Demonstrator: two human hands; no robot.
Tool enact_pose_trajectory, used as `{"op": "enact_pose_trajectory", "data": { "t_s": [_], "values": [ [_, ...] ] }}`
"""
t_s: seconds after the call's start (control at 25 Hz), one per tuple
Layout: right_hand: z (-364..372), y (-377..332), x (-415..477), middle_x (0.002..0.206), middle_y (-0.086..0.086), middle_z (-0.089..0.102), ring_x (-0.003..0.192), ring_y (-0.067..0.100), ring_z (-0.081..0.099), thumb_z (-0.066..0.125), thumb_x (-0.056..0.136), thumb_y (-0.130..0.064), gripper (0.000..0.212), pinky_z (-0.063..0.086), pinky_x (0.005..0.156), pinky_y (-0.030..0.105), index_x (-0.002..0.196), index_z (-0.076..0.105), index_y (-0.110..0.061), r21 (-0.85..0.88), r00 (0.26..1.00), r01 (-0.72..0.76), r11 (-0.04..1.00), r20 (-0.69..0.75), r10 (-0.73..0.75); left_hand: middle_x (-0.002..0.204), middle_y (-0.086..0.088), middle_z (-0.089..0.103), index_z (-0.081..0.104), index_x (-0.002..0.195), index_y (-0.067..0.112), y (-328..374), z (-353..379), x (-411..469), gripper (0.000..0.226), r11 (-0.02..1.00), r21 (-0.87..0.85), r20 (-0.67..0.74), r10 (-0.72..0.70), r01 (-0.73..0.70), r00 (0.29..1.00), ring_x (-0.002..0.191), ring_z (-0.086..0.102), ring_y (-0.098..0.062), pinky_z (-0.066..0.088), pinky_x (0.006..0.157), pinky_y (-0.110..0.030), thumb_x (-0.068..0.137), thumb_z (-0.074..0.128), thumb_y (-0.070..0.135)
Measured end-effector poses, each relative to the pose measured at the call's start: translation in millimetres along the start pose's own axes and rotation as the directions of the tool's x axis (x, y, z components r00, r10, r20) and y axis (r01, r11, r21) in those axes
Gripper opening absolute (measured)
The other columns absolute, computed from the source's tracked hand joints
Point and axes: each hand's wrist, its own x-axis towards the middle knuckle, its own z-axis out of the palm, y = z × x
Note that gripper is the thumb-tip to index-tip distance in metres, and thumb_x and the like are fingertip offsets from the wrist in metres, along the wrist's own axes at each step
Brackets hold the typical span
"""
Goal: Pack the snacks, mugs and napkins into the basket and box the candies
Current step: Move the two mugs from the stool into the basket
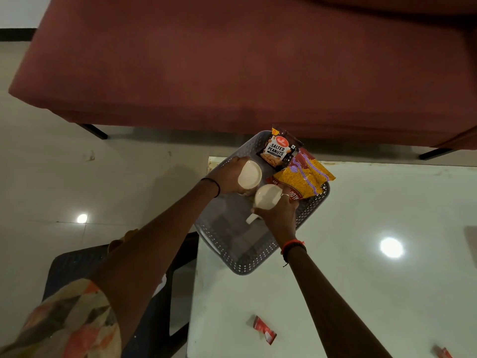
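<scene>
Holding: your left hand (227, 177) grips one cream mug (249, 173), your right hand (280, 210) the other mug (267, 196), both over the basket (232, 244)
Snacks: peanuts packet (278, 148), yellow packet (304, 178) at basket's far end
Table (361, 254): red candies (264, 329) near edge

2 bare forearms are seen. On the left wrist a thin black thread band (216, 186) is worn. On the right wrist 2 bands are worn side by side, an orange-red one (291, 243) and a black one (296, 249) with a loose end. A thin silver ring (285, 195) is seen on 1 finger of the right hand (280, 211). A short patterned sleeve (74, 321) in beige, grey and orange covers the left upper arm.
</scene>
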Motion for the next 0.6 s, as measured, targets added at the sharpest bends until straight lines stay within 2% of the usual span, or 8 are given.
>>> {"op": "enact_pose_trajectory", "data": {
  "t_s": [0.24, 0.44, 0.6],
  "values": [
    [-5.2, -2.3, 6.3, 0.135, 0.019, 0.033, 0.115, 0.039, 0.048, 0.085, 0.061, -0.019, 0.079, 0.049, 0.094, 0.047, 0.125, 0.042, -0.006, -0.075, 0.999, 0.015, 0.997, 0.042, -0.012, 0.146, -0.016, 0.034, 0.023, 0.14, 0.009, 0.7, -0.1, -0.4, 0.099, 0.999, 0.033, -0.033, 0.005, -0.004, 0.999, 0.133, 0.035, -0.031, 0.032, 0.11, -0.04, 0.063, 0.08, 0.03],
    [-7.6, -2.3, 4.8, 0.135, 0.021, 0.033, 0.116, 0.039, 0.047, 0.084, 0.062, -0.017, 0.081, 0.047, 0.097, 0.049, 0.129, 0.04, -0.006, -0.134, 0.997, 0.045, 0.99, 0.065, -0.037, 0.146, -0.017, 0.033, 0.021, 0.141, 0.007, 0.7, -1.0, 0.1, 0.1, 0.999, 0.05, -0.03, 0.012, -0.01, 0.999, 0.134, 0.033, -0.031, 0.031, 0.111, -0.04, 0.063, 0.081, 0.029],
    [-8.2, -4.1, 1.4, 0.135, 0.021, 0.033, 0.117, 0.04, 0.047, 0.084, 0.063, -0.02, 0.084, 0.046, 0.096, 0.049, 0.131, 0.038, -0.005, -0.173, 0.997, 0.044, 0.984, 0.075, -0.031, 0.147, -0.021, 0.027, 0.01, 0.144, 0.007, -1.7, -0.7, -0.7, 0.109, 0.998, 0.056, -0.012, -0.004, 0.004, 1.0, 0.134, 0.032, -0.035, 0.032, 0.111, -0.044, 0.063, 0.081, 0.026]
  ]
}}
